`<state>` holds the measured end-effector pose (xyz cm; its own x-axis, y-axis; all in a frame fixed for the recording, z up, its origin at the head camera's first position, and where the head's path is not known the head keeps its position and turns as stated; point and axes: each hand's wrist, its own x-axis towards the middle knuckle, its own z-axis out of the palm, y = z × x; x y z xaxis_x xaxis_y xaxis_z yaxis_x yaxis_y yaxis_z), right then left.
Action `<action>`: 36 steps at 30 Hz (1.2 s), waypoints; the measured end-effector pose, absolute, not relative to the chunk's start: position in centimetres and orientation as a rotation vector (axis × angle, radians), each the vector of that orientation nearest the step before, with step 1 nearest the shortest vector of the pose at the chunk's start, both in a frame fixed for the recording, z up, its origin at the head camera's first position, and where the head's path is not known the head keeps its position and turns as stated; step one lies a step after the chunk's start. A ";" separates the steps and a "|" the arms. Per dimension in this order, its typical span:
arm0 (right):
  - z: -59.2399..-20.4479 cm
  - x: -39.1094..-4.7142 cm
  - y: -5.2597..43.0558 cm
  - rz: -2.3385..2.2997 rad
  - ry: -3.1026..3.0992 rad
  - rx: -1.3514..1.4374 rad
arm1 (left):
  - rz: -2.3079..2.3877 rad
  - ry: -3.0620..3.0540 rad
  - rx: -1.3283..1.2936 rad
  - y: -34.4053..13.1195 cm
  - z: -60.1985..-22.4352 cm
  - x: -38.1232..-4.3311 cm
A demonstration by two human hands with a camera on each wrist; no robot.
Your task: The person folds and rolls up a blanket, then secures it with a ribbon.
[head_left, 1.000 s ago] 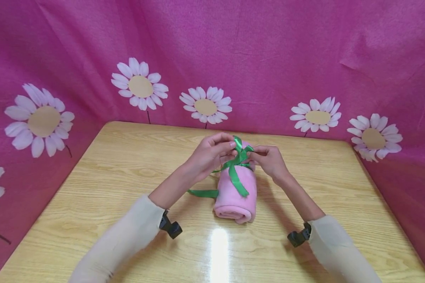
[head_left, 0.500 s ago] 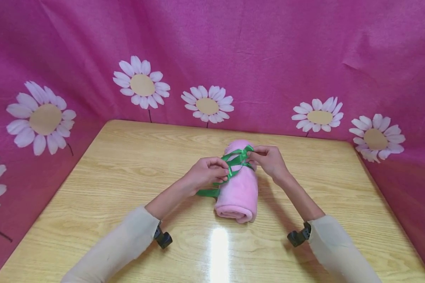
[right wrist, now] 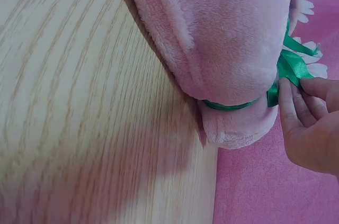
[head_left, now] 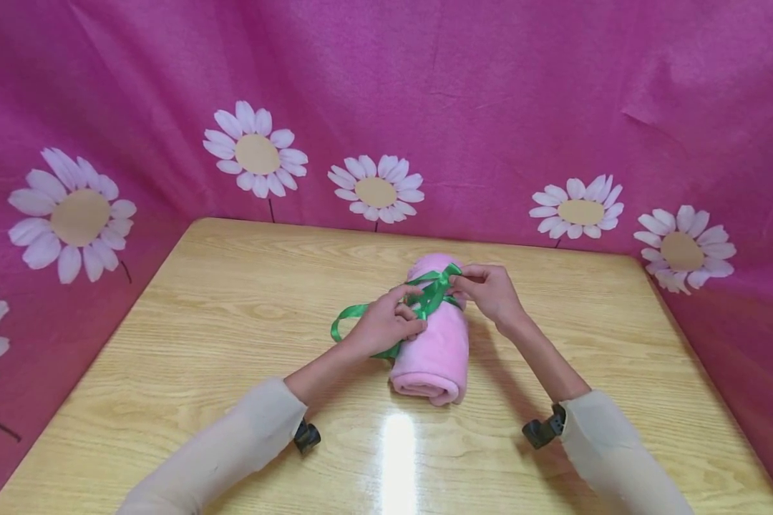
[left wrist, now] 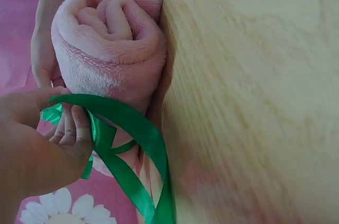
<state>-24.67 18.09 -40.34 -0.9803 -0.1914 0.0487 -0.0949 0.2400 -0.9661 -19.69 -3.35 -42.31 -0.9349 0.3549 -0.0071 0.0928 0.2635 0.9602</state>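
Note:
A rolled pink fleece blanket [head_left: 433, 350] lies lengthwise on the table, its spiral end toward me. A green satin ribbon [head_left: 434, 295] is tied round its far part, with loops and tails above the tie. My right hand [head_left: 492, 295] pinches a ribbon loop between thumb and fingers on the right side; the right wrist view shows the ribbon [right wrist: 293, 68] at those fingertips. At the blanket's left side, my left hand [head_left: 386, 320] has curled fingers, with a ribbon tail [left wrist: 114, 108] running between thumb and fingers. That tail arcs out left and back toward the roll.
The wooden table [head_left: 264, 286] has a bright light reflection [head_left: 399, 465] near its front. A magenta cloth [head_left: 477, 93] printed with white daisies surrounds the back and sides. Black cameras, such as the right one [head_left: 544, 427], sit on both wrists.
My left hand first moved down and left from the top of the ribbon, then slightly right over the roll. A ribbon loop now bows out left. The right hand stays in place.

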 end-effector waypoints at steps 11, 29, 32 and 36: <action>-40.3 -24.6 17.9 -1.946 2.346 -0.286 | 1.304 2.786 0.633 -2.3 -42.0 -19.8; -40.2 -24.7 18.0 -1.882 2.401 -0.274 | 1.022 3.028 1.073 -1.5 -41.5 -18.4; -40.2 -24.7 17.9 -1.877 2.411 -0.281 | 0.952 3.082 1.193 -1.3 -41.6 -18.1; -40.2 -24.7 18.0 -1.878 2.404 -0.291 | 1.088 3.092 1.199 -1.7 -41.7 -17.9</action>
<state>-24.69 17.95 -40.22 -0.9790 -0.1959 0.0555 -0.1013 0.2322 -0.9674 -17.91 -1.72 -41.74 -0.7110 0.4839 0.5103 0.6968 0.5825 0.4185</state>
